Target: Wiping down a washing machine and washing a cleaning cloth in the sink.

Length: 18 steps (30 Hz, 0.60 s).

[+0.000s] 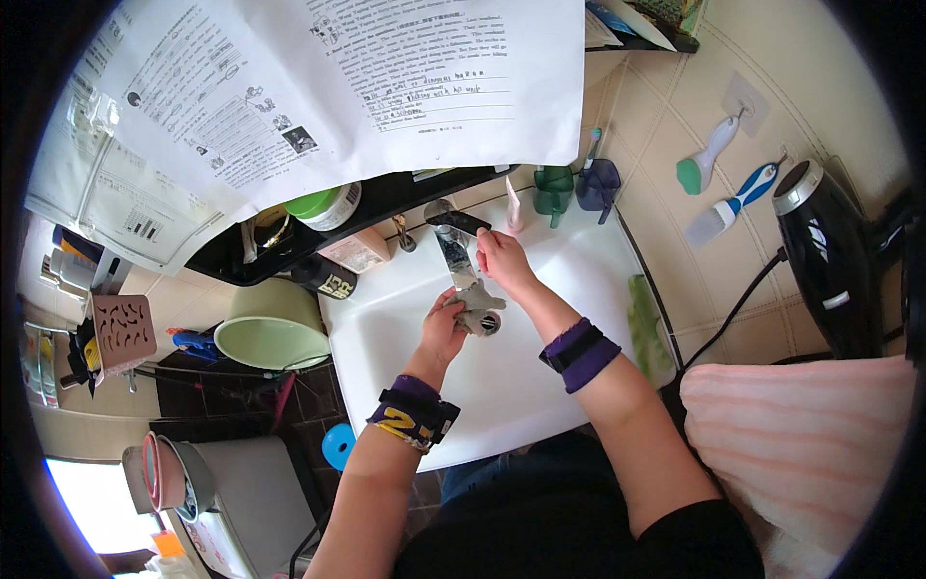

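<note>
My left hand (443,329) holds a crumpled grey cloth (477,304) under the end of a chrome faucet (456,257). Part of the cloth hangs beside the metal drain (491,323) of a white washbasin (405,376). With its fingertips, my right hand (505,262) grips the tip of the faucet's black lever (463,221). Whether water is running cannot be made out clearly. Purple bands circle both wrists.
Printed sheets (448,94) hang above a black shelf (391,210). Two cups, one green (553,192) and one dark blue (599,184), stand on the basin's back ledge. A green object (644,326) lies along the right rim. A hair dryer (821,268) hangs right; a green bucket (271,322) is left.
</note>
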Each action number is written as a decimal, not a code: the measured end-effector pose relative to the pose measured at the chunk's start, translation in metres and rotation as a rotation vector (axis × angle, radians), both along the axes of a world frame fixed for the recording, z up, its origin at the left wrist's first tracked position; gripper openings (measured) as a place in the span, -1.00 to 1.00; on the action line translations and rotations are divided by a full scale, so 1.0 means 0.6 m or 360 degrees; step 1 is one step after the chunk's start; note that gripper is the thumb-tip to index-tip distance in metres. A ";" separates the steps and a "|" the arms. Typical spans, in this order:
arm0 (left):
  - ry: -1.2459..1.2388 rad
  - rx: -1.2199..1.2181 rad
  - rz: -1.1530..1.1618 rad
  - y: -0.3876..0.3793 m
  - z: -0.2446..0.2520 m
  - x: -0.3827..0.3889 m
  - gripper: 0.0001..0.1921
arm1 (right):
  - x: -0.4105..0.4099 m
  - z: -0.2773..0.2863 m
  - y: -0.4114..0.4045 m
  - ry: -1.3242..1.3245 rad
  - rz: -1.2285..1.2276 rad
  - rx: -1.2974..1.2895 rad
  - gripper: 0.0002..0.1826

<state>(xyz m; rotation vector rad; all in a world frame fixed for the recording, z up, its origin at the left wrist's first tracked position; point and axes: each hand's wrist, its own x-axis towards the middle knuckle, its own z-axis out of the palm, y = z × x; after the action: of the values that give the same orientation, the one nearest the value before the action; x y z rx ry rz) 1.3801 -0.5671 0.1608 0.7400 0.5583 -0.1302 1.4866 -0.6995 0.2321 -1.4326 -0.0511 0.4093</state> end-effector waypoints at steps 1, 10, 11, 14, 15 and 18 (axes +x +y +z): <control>0.0018 0.0006 0.0001 -0.002 -0.002 0.001 -0.62 | 0.000 0.008 0.002 0.0001 0.0012 -0.0003 -0.52; 0.0038 0.0164 -0.0102 0.000 -0.003 0.008 -0.57 | 0.014 0.032 0.014 -0.0156 0.0089 -0.0107 -0.55; 0.0060 0.0215 -0.0157 -0.004 0.008 0.009 -0.53 | 0.015 0.032 0.011 -0.0177 0.0086 -0.0131 -0.55; 0.0223 0.0448 -0.0286 0.002 0.023 0.009 -0.45 | 0.019 0.031 0.009 -0.0205 0.0063 -0.0164 -0.54; 0.0230 0.0449 -0.0285 0.008 0.024 0.009 -0.45 | 0.018 0.032 0.011 -0.0212 0.0050 -0.0172 -0.51; 0.0326 0.0576 -0.0395 0.019 0.023 0.011 -0.37 | 0.016 0.034 0.012 -0.0224 0.0081 -0.0167 -0.51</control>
<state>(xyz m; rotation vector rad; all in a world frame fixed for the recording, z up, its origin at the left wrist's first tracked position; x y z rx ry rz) 1.3866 -0.5555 0.1744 1.1571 0.6930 -0.3445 1.4962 -0.6921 0.2527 -1.5646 -0.1822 0.3566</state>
